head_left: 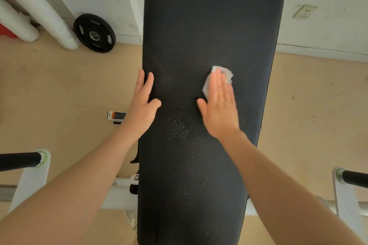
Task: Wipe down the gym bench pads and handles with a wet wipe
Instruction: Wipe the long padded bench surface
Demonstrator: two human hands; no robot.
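A long black bench pad (209, 26) runs up the middle of the view, with water droplets on its lower half. My right hand (220, 105) lies flat on the pad, pressing a crumpled white wet wipe (226, 73) under its fingers. My left hand (142, 103) rests on the pad's left edge, fingers over the side and thumb on top. A black foam handle (19, 160) sticks out at the lower left, and another black handle (355, 179) at the lower right.
The white bench frame (117, 193) shows below the pad on both sides. A black weight plate (94, 33) leans on the wall at upper left beside white padded pipes (39, 6). A wall socket (304, 12) is at upper right. A small labelled part (116, 115) lies on the tan floor.
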